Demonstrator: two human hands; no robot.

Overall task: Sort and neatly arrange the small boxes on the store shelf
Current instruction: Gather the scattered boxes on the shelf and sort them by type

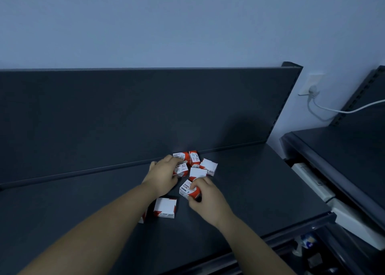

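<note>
Both bare forearms reach forward over the shelf and angle in toward each other. The left hand (163, 175) is palm-down with its fingers curled over a small box (181, 170), so it's got a grip on that one. The right hand (207, 198) pinches the PAPER CLIPS box (187, 187) between thumb and fingers, tilted, with the label facing up.

The surface is a dark shelf (260, 187) with a dark back panel (125, 112) and a bluish wall (166, 24) above it. Way off past the right hand there's a wall socket (311, 87) with a white cable (354, 110) plugged in, plus a second shelf unit (343, 149).

There are 4 more red-and-white boxes bunched just beyond the fingertips. The back pair (194, 158) sits against the panel, and the white-topped pair (197, 173) is just past the right hand. 1 loose box (165, 208) sits between the 2 wrists, close to the left forearm. 1 hidden box (143, 218) peeks out from under that forearm.
</note>
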